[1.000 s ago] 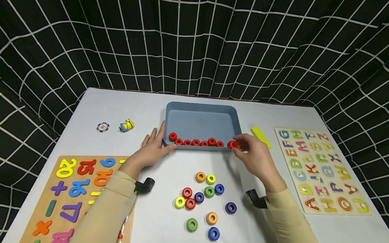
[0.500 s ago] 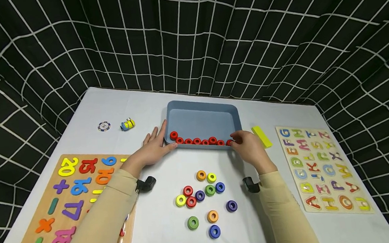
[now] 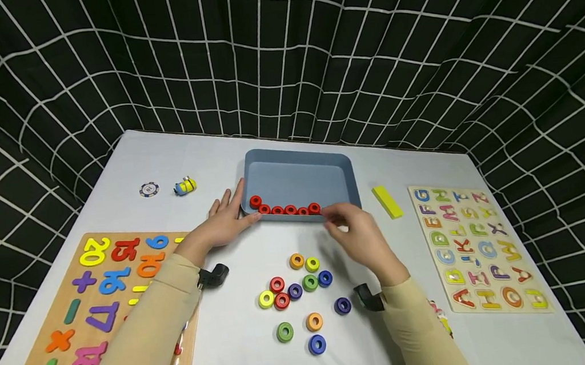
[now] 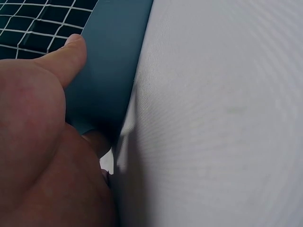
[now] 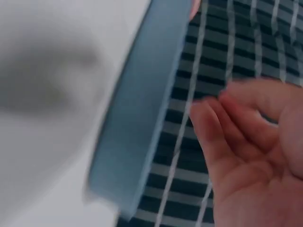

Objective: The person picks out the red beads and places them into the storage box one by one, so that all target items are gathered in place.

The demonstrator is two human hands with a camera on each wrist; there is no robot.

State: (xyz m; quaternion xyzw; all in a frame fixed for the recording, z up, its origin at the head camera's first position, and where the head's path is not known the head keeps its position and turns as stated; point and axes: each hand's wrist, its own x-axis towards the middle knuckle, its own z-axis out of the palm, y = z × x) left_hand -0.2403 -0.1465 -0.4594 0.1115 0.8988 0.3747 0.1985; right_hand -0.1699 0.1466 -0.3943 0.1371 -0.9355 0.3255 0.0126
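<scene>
A grey-blue tray [image 3: 297, 173] holds several red rings [image 3: 290, 209] along its front wall. My left hand [image 3: 223, 225] rests against the tray's left front corner, its fingers spread along the side; in the left wrist view the thumb [image 4: 71, 56] presses the wall. My right hand [image 3: 361, 240] reaches over the front wall on the right, covering part of the ring row. In the right wrist view its fingers [image 5: 255, 94] are bent near the thumb, blurred, with no ring visible between them. Loose rings, among them a red one [image 3: 281, 301], lie in front of the tray.
A wooden number board [image 3: 77, 325] lies at the left and an alphabet board [image 3: 478, 248] at the right. A yellow block [image 3: 387, 202] sits right of the tray. A poker chip [image 3: 149, 189] and a small yellow-and-blue figure [image 3: 185, 186] lie at the back left.
My right hand first held a red ring at the tray's right front corner and put it inside the wall. It has since moved left along the wall. The left hand stays put.
</scene>
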